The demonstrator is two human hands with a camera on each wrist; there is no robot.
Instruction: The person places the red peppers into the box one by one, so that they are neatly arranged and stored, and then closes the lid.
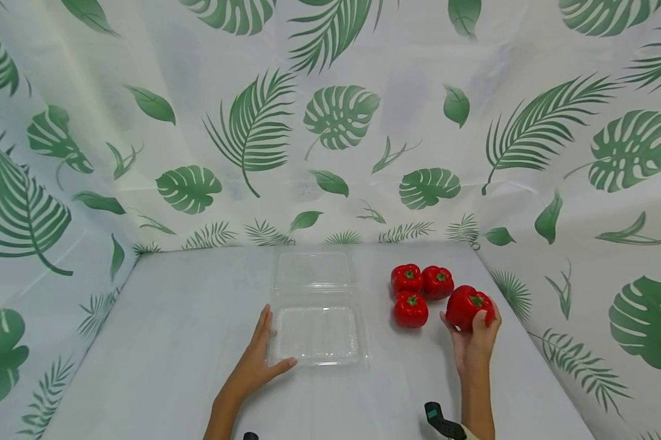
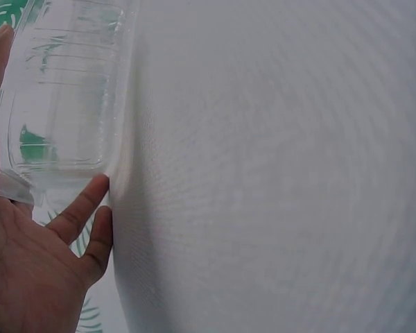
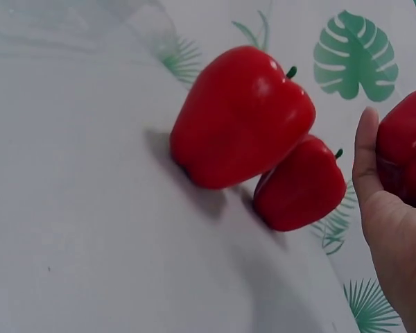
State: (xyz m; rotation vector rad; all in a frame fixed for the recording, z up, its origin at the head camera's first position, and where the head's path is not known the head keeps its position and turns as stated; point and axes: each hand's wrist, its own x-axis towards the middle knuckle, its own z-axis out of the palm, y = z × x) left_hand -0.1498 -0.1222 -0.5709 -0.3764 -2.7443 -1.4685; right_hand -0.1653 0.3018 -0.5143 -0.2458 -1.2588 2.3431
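Observation:
A red bell pepper (image 1: 465, 307) with a green stem is gripped by my right hand (image 1: 470, 345), thumb on the near side and fingers around it. The right wrist view shows the same held pepper (image 3: 405, 146) cut off at the frame's edge. My left hand (image 1: 256, 360) rests with fingers spread at the left side of a clear plastic clamshell container (image 1: 316, 335). Its lid (image 1: 313, 271) is folded back, away from me. In the left wrist view, the left fingertips (image 2: 99, 184) lie right at the container's rim.
Just left of the held pepper, three more red bell peppers (image 1: 410, 310) sit grouped on the white table (image 1: 171, 342). Leaf-patterned sheeting (image 1: 363, 201) walls the table at the back and both sides. A black strap device (image 1: 440, 418) is on my right wrist.

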